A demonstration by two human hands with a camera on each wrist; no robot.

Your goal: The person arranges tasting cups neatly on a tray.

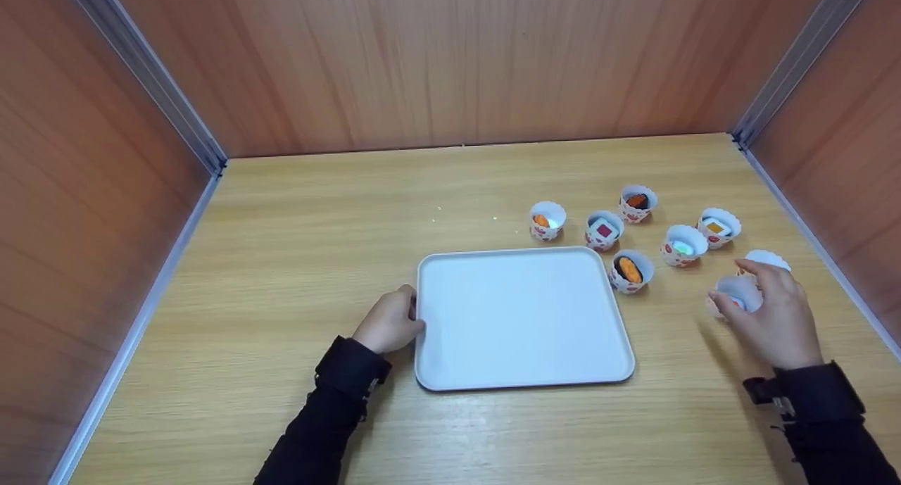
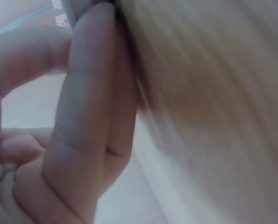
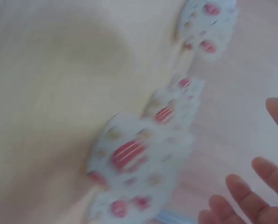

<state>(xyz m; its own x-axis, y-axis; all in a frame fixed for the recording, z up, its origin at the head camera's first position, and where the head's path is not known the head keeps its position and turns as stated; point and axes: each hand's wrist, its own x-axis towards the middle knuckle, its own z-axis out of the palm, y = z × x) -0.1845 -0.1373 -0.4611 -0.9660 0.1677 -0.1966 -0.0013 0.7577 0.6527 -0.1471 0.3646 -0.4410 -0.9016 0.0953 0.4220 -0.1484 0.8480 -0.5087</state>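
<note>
At its left edge a white rectangular tray (image 1: 524, 319) is pinched by my left hand (image 1: 387, 322), thumb on top and fingers against the side. In the left wrist view the fingers (image 2: 85, 88) meet the tray's rim at the top. My right hand (image 1: 783, 322) hovers over a patterned paper cup (image 1: 737, 288), with thumb and fingers spread around it in the head view. A second paper cup (image 1: 769, 258) stands just behind, partly covered by that hand. From the right wrist, the fingers (image 3: 244, 191) appear apart from the nearest cup (image 3: 134, 154), holding nothing.
Several more paper cups stand right of and behind the tray, including one with an orange-and-black piece (image 1: 628, 269) beside its right edge and one with a red-centred white piece (image 1: 604, 230). Wood-grain panels (image 1: 450, 63) enclose the table (image 1: 281, 260) at the back and sides.
</note>
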